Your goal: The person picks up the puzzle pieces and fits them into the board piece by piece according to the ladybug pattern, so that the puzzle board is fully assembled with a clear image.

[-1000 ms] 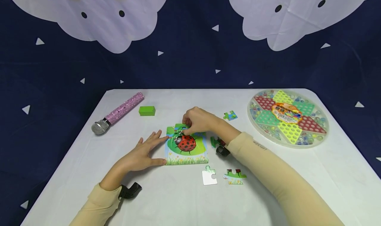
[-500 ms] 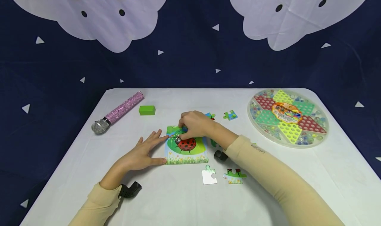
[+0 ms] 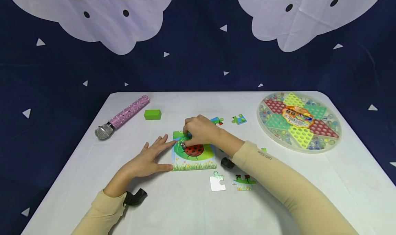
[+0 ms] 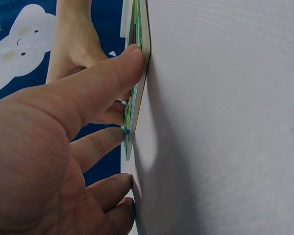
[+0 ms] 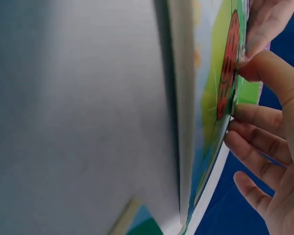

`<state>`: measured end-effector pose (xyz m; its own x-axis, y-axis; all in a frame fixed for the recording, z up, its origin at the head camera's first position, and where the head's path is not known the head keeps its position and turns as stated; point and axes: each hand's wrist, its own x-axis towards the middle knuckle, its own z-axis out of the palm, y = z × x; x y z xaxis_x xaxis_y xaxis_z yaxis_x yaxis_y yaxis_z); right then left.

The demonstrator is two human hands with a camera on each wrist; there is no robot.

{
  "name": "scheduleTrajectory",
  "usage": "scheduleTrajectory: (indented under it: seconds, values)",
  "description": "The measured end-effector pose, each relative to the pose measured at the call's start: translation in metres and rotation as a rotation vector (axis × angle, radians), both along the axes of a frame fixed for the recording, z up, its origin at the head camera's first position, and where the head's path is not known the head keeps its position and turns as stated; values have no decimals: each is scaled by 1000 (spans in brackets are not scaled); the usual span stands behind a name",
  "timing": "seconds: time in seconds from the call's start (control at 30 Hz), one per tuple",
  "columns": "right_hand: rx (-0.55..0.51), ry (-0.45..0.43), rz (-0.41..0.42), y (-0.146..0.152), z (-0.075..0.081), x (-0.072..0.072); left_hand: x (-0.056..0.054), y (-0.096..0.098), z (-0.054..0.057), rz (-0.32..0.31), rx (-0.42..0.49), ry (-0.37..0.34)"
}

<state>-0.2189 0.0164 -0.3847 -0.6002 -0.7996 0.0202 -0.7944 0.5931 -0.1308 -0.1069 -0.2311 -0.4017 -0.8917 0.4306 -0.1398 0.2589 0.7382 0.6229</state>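
A square ladybug jigsaw board [image 3: 195,167] lies flat in the middle of the table. My left hand [image 3: 148,161] is spread at its left side, thumb at the lower left corner and index fingertip on the upper left edge. Over the board's upper part, my right hand [image 3: 201,128] pinches a green puzzle piece [image 3: 183,139] by the ladybug's head, thumb and fingertips right at the picture's surface. The hand covers the board's top right. In the right wrist view, the red ladybug [image 5: 229,63] shows beside the right thumb.
Loose puzzle pieces lie right of the board: a white-backed one [image 3: 218,183], a grass one [image 3: 243,184], and blue-green ones [image 3: 239,119] farther back. A pink microphone [image 3: 130,111] and green block [image 3: 153,115] sit back left; a marble board game [image 3: 298,121] sits back right.
My right hand has shifted slightly left and down over the board. The piece that stuck out past the top edge now lies within the board's outline. My left hand stays put.
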Motion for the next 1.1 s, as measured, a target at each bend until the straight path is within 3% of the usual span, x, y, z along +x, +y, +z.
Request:
scheduleTrajectory:
  seconds: [0.3,0.93,1.1]
  values:
    - [13,6,7,0,1,1,-1,-1,-1,-16,-16,-14]
    - [-65,-40,-2,0,-4,1,-1,0,0,-18,-14,-22]
    - [-84,-94,0,3,-2,0,0,1,0,-18,-14,-20]
